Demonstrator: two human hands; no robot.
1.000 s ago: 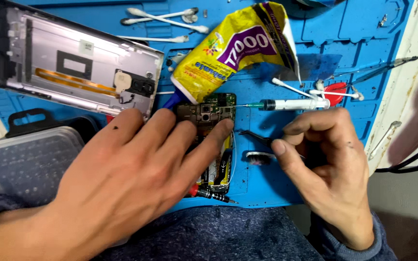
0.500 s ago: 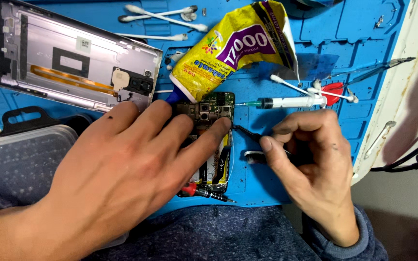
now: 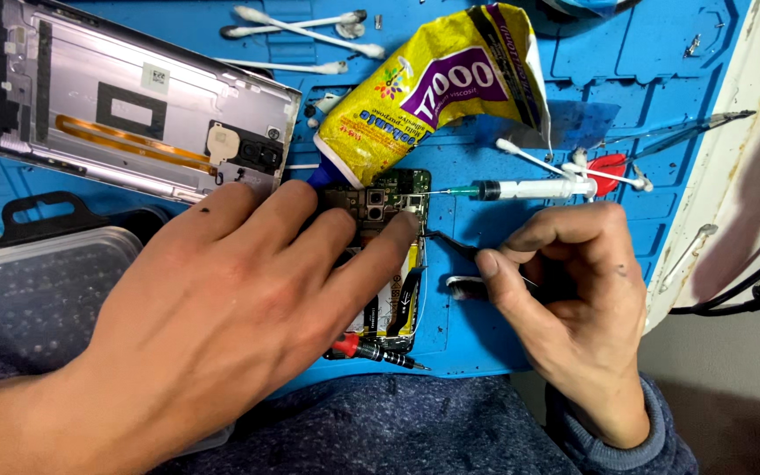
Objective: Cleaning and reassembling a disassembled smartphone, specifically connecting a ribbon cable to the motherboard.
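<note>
Tweezers (image 3: 452, 244), dark and fine-tipped, pinched between thumb and forefinger of your right hand (image 3: 573, 303), tips just beside the right edge of the circuit board (image 3: 386, 204). Your left hand (image 3: 230, 308) lies flat and open, gripping nothing, its fingers (image 3: 380, 251) pressing the board and the opened phone body under it onto the blue work mat (image 3: 485, 325). Just above the board: a crumpled yellow glue tube (image 3: 433, 88), nozzle down. To the right: a syringe (image 3: 529, 188), needle toward the board. Upper left: a grey phone back housing (image 3: 125, 105). Top edge: cotton swabs (image 3: 301, 26). Below your fingers: a small screwdriver (image 3: 371, 350).
</note>
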